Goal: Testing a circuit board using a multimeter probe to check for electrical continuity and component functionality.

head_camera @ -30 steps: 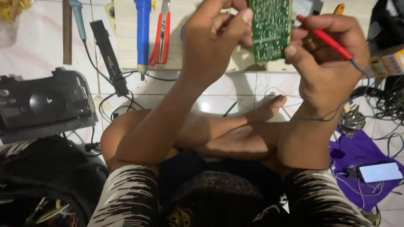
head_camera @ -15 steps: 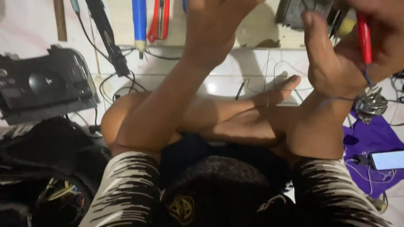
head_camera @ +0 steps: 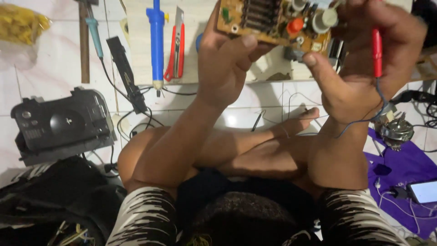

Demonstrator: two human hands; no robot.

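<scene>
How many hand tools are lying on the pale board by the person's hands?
2: a blue pump-like tool and, right of it, a red utility knife. The circuit board and hands may hide more.

circuit board (head_camera: 273,20): 1 | red probe (head_camera: 377,50): 1 | phone (head_camera: 424,191): 1

A black plastic device casing (head_camera: 61,125) lies at the left of the frame on the white tiled floor (head_camera: 50,68). Above it, near the top centre, a blue desoldering pump (head_camera: 156,43) lies beside a red utility knife (head_camera: 175,48), with a black probe-like tool (head_camera: 126,73) and its cable further left. A yellow bag (head_camera: 20,23) fills the upper left corner. At lower right, a phone (head_camera: 423,191) with a lit screen rests on purple cloth (head_camera: 405,168), near a small metal motor part (head_camera: 397,130).
</scene>
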